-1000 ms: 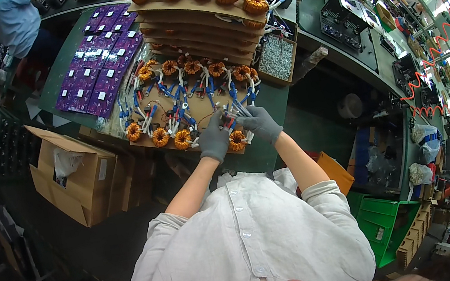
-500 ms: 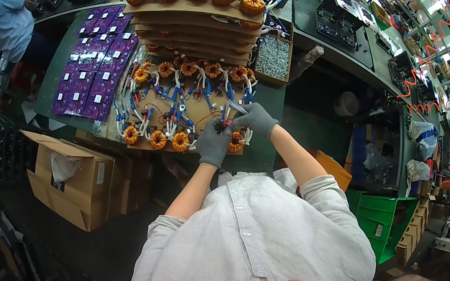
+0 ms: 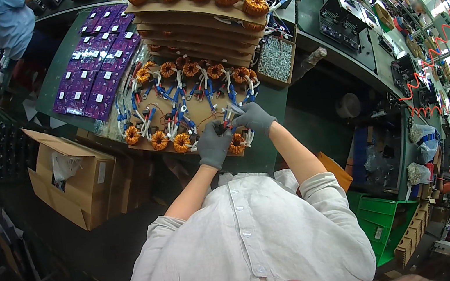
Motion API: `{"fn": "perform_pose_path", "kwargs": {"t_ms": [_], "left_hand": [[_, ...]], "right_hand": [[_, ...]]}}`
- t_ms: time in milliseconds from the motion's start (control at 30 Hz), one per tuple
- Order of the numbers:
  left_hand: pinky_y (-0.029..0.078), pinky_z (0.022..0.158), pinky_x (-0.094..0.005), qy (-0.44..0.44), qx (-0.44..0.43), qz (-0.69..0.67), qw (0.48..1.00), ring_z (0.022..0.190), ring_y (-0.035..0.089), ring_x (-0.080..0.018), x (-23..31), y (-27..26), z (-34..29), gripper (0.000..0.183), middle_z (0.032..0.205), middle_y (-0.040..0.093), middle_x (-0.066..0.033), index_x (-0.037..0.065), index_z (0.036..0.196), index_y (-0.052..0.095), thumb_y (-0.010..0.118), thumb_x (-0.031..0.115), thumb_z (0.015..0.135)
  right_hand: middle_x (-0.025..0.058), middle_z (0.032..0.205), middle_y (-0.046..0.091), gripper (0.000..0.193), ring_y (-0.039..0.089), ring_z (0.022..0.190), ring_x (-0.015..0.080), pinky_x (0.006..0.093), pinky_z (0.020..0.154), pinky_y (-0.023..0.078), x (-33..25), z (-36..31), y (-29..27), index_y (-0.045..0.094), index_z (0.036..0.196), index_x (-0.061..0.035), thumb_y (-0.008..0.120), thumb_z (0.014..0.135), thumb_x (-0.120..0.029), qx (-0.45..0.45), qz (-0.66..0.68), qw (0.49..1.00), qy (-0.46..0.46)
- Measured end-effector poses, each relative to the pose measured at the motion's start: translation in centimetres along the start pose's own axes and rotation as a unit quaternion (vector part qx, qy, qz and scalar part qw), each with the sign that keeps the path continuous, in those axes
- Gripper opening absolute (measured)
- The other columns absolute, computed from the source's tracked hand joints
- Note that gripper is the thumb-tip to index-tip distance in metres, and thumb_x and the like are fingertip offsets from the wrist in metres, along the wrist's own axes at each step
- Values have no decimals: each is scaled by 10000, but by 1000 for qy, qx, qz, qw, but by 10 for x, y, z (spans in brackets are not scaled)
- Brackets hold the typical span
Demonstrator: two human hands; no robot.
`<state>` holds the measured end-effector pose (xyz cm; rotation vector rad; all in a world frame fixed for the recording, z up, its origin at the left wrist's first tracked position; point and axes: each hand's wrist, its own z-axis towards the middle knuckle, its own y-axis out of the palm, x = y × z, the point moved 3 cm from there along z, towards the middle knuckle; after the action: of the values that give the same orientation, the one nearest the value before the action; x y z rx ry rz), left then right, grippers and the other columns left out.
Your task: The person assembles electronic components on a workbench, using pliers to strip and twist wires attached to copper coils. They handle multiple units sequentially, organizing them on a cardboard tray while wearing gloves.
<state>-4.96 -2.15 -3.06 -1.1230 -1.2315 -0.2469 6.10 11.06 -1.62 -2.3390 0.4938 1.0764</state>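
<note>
Both my hands wear grey gloves and work close together over the near right corner of a cardboard sheet [image 3: 205,108]. My left hand [image 3: 215,144] is closed on the wire leads [image 3: 226,123] of a copper-wound toroid coil [image 3: 237,144], which lies just below the fingers. My right hand [image 3: 256,118] pinches a thin pale strip [image 3: 236,107] at those leads; its exact kind is too small to tell. Along the near edge of the sheet sit more toroid coils [image 3: 182,142], with blue, white and red leads [image 3: 180,109] pointing inward.
Stacked cardboard layers [image 3: 197,36] with coils on top stand behind the sheet. A box of small metal screws [image 3: 275,61] is at right. Purple packaged boards [image 3: 90,70] lie at left. An open carton [image 3: 72,176] stands below left, a green crate [image 3: 382,224] below right. Another person [image 3: 11,27] is far left.
My hands stay at the same leads. The right fingers and the pale strip have shifted slightly, and the whole view has moved a little.
</note>
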Motion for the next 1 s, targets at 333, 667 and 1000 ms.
{"fn": "perform_pose_path", "kwargs": {"t_ms": [333, 667, 1000], "left_hand": [[506, 681, -342, 25, -3, -20, 999, 754, 655, -230, 5, -2, -1, 323, 850, 672, -83, 77, 1001, 599, 678, 250, 740], [487, 737, -379, -2, -126, 43, 991, 804, 635, -304, 3, -15, 14, 301, 860, 664, -137, 60, 971, 631, 643, 262, 749], [486, 669, -337, -10, -208, 84, 974, 747, 639, -243, -8, -17, 28, 257, 753, 659, -115, 25, 841, 640, 637, 268, 756]], "right_hand": [[76, 718, 627, 243, 560, 656, 158, 311, 637, 448, -13, -7, -8, 682, 875, -38, 706, 740, -239, -29, -71, 997, -21], [127, 799, 650, 246, 621, 754, 259, 361, 706, 467, -4, -4, 18, 658, 905, -59, 668, 782, -272, 47, -109, 992, -51], [112, 765, 639, 292, 597, 704, 197, 333, 676, 463, -1, -6, 32, 648, 889, -35, 734, 743, -273, 98, -70, 989, -82]]}}
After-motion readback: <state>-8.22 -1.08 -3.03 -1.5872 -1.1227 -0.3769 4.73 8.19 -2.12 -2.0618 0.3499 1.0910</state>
